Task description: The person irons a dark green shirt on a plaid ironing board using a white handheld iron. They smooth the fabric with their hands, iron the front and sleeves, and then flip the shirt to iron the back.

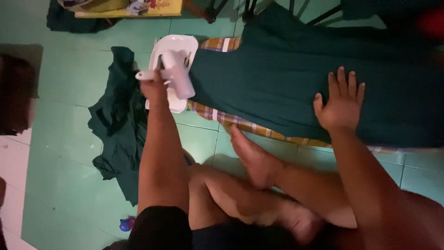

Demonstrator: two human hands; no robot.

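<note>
Ironing green cloth on the floor.
My left hand (155,85) grips the iron (178,74); my right hand (341,104) lies spread flat on the cloth (286,78).

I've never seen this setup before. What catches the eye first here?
The dark green cloth spread over a plaid pad on the floor, with the right hand pressed flat on it. At its left end, the left hand grips a white iron.

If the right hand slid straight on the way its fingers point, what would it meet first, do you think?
Only more of the dark green cloth: the right hand lies flat on it, fingers pointing up the frame; beyond is too dark to tell.
</note>
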